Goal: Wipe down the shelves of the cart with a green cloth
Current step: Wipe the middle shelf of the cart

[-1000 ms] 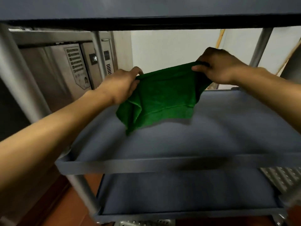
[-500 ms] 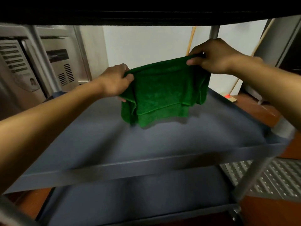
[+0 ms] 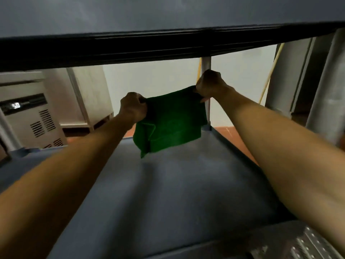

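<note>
In the head view, the left hand [image 3: 133, 107] and right hand [image 3: 210, 85] each pinch a top corner of the green cloth [image 3: 170, 121], hanging over the far end of the cart's middle shelf [image 3: 168, 193]. Left bunched, it would likely wipe unevenly.

Dim, soft-focus wide-angle view. The pale back wall [image 3: 158, 81] is brightest; the shelf above [image 3: 168, 45] casts deep shadow. Forearms and frame edges stretch and blur noticeably.
</note>
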`<state>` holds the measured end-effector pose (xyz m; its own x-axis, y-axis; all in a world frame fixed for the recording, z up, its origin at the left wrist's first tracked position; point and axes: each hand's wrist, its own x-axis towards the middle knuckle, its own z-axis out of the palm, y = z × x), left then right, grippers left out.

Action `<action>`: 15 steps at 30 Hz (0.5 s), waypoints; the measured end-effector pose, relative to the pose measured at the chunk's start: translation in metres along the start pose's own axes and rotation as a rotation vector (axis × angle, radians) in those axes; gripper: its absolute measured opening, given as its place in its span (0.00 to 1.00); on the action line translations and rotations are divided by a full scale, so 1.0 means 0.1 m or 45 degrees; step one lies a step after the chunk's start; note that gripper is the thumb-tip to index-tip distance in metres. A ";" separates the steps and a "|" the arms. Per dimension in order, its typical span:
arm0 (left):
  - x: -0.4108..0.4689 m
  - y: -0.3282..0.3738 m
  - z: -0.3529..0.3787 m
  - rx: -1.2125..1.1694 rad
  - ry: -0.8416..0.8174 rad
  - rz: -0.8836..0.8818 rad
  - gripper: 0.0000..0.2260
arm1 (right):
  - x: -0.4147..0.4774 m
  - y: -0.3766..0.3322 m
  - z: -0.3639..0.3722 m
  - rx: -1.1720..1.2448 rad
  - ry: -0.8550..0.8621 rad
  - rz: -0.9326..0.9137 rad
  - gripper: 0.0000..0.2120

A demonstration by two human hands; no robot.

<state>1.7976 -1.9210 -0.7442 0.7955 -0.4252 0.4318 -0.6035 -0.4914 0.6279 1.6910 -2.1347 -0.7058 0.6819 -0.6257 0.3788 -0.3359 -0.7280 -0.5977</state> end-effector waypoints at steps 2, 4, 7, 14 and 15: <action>0.18 0.19 0.15 0.095 0.150 0.190 0.16 | 0.24 0.07 -0.01 -0.094 0.254 -0.063 0.14; 0.34 0.31 0.31 0.213 0.226 0.348 0.16 | 0.36 0.19 0.00 -0.200 0.374 -0.112 0.14; 0.41 0.16 0.68 0.309 0.070 0.355 0.11 | 0.39 0.57 0.20 -0.139 0.343 -0.033 0.14; -0.26 -0.62 1.52 0.588 -0.605 0.549 0.06 | -0.20 1.49 1.00 -0.656 -0.393 0.030 0.13; -0.26 -0.66 1.53 0.568 -0.608 0.531 0.05 | -0.22 1.52 1.03 -0.651 -0.364 0.006 0.12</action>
<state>1.8085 -1.9940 -0.8959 0.4489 -0.8741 0.1855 -0.8934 -0.4353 0.1108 1.6917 -2.2024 -0.8777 0.8039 -0.5807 0.1286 -0.5621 -0.8124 -0.1551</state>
